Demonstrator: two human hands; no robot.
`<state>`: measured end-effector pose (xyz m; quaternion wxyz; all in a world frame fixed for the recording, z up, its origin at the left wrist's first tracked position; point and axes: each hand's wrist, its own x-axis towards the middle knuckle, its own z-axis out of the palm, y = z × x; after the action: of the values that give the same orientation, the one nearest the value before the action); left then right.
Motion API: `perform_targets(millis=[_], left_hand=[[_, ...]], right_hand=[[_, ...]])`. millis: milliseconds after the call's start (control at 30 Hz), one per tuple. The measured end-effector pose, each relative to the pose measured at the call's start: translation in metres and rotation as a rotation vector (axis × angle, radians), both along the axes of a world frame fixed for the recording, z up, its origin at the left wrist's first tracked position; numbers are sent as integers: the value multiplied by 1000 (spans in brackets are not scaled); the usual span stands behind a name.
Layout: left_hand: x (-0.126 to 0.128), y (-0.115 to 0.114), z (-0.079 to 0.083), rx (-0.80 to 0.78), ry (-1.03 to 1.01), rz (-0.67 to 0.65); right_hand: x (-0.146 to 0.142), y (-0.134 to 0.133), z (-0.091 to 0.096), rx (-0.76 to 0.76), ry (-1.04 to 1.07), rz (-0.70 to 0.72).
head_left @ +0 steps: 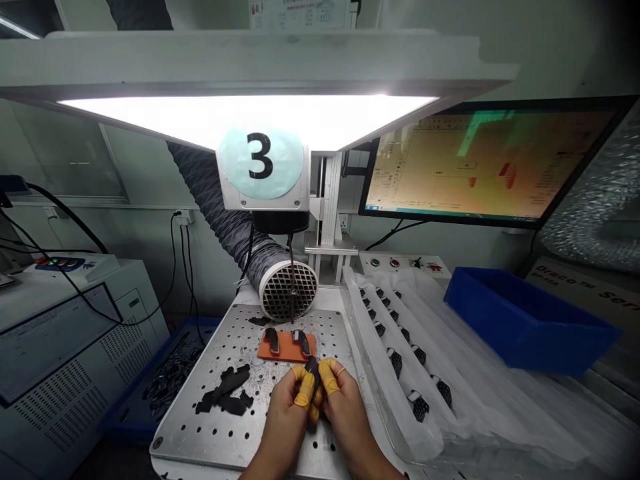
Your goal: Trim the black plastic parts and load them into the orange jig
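Both my hands meet over the near part of a perforated metal plate. My left hand and my right hand wear yellow finger cots and pinch one small black part between their fingertips. Just beyond them an orange fixture lies on the plate with two black parts seated in it. A pile of loose black parts lies on the plate to the left of my hands.
A laser head marked 3 hangs above, with a ribbed exhaust hose behind the fixture. Clear plastic trays holding several black parts lie to the right, then a blue bin. A monitor stands behind; another blue bin sits lower left.
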<state>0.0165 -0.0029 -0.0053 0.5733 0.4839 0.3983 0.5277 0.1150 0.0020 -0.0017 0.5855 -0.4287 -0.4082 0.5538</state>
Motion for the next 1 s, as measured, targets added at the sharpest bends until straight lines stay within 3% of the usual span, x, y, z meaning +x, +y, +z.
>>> perform_targets(millis=[267, 700, 1000], left_hand=[[0, -2, 0, -13, -16, 51], [1, -2, 3, -33, 5, 81], [0, -1, 2, -12, 16, 28]], right_hand=[[-1, -2, 2, 9, 60, 94], [1, -2, -2, 15, -3, 53], [1, -2, 0, 28, -3, 35]])
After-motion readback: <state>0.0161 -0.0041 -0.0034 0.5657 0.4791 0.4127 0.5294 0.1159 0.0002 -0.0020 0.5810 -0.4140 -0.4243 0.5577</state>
